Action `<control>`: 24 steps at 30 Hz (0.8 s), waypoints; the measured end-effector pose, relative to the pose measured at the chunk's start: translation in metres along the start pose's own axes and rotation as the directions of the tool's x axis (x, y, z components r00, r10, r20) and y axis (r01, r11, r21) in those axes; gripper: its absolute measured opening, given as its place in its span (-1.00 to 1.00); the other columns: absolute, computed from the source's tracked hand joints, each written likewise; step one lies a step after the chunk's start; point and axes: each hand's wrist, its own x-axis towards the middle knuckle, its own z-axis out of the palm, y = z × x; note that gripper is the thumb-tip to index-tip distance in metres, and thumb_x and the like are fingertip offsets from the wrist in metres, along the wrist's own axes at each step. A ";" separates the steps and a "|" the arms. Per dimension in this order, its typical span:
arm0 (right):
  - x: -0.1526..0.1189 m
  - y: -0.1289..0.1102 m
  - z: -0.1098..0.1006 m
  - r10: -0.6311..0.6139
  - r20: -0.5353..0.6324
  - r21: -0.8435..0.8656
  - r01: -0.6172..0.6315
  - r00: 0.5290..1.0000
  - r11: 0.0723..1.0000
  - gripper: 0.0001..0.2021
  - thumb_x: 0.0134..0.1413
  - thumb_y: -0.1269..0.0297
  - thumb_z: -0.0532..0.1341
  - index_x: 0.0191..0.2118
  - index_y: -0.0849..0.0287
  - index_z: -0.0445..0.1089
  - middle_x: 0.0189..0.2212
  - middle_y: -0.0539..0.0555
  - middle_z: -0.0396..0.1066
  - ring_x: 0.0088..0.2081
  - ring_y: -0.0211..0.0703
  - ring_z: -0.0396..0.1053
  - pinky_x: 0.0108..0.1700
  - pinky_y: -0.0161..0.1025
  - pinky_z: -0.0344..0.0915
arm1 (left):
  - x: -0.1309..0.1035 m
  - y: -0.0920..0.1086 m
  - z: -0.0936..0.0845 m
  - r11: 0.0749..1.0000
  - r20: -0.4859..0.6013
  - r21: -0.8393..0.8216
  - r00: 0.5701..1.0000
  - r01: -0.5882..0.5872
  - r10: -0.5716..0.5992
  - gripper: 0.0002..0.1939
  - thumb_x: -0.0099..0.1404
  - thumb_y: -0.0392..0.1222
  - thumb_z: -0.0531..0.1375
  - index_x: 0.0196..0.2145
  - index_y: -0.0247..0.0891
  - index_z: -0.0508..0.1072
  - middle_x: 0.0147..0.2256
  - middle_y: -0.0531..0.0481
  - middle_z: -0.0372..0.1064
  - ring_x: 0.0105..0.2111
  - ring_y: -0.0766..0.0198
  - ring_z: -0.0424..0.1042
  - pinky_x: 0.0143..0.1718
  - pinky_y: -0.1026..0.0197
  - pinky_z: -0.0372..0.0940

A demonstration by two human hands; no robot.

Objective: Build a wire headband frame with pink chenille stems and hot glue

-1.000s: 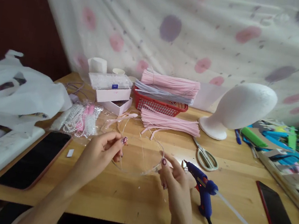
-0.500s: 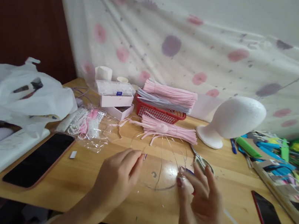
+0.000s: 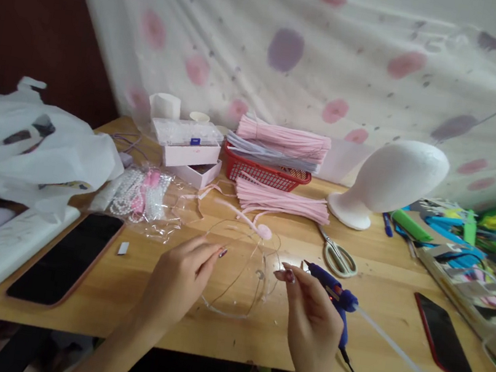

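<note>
Since the earlier frame, the right hand [image 3: 315, 311] is drawing its spread fingers in, and the pink disc [image 3: 264, 232] is now showing nearer than the loose pink pipe cleaners [image 3: 283, 202] instead of over them. Farthest left of the grip, a white plastic bag [image 3: 66, 153] is lying crumpled behind a long white slab [image 3: 4, 255], with a black-screened phone [image 3: 67, 258] resting beside the slab. Clear packs of pearl beads [image 3: 139, 194] are sitting beyond the left hand, and a small white tag [image 3: 123, 248] is lying to its left. The left hand [image 3: 184, 270] is pinching the left side of a thin wire hoop frame [image 3: 228, 315], thumb against forefinger. The frame is spanning the space between both hands, its crossing wires bending inside. Past its far side, the loose bundle is lying in front of a red basket [image 3: 268, 176] that is carrying more pipe cleaners. The right hand is closing its fingertips on the frame's right side. A blue hot glue gun [image 3: 325, 278] is lying just right of that grip, scissors [image 3: 340, 261] are resting beyond it, and a white foam head [image 3: 401, 178] is standing farther back. A red-edged phone [image 3: 446, 340] is lying well to the right.
</note>
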 end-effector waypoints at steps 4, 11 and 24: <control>0.004 -0.013 0.007 0.149 -0.125 0.313 -0.103 0.981 0.944 -0.85 0.08 0.16 0.35 -0.27 0.09 0.54 -0.39 0.05 0.54 -0.17 0.01 0.52 -0.03 0.00 0.39 | -0.008 0.000 0.003 0.993 0.097 -0.065 0.991 0.095 -0.088 -0.80 0.38 -0.33 0.09 -0.32 -0.25 0.50 -0.41 0.00 0.50 -0.43 0.29 0.49 -0.41 0.27 0.36; 0.011 -0.030 0.003 0.406 0.175 0.740 -0.392 0.897 0.547 -0.83 0.01 0.19 0.40 -0.36 0.09 0.42 -0.59 -0.19 0.06 -0.68 -0.48 -0.05 -0.51 -0.38 0.21 | -0.012 -0.009 -0.006 0.945 0.263 -0.195 0.942 0.262 -0.207 -0.83 0.40 -0.19 0.13 -0.23 -0.23 0.52 -0.27 -0.04 0.55 -0.30 0.24 0.54 -0.34 0.26 0.43; -0.034 -0.002 -0.061 0.301 0.322 -0.684 0.001 0.898 0.730 -0.46 0.08 -0.19 0.24 0.04 0.10 0.37 -0.53 -0.03 0.29 -0.58 -0.17 0.24 -0.48 -0.21 0.13 | 0.002 -0.022 -0.011 0.971 0.243 -0.148 0.958 0.190 -0.151 -0.78 0.43 -0.29 0.06 -0.05 -0.23 0.44 -0.10 -0.05 0.46 -0.09 0.26 0.45 -0.06 0.17 0.39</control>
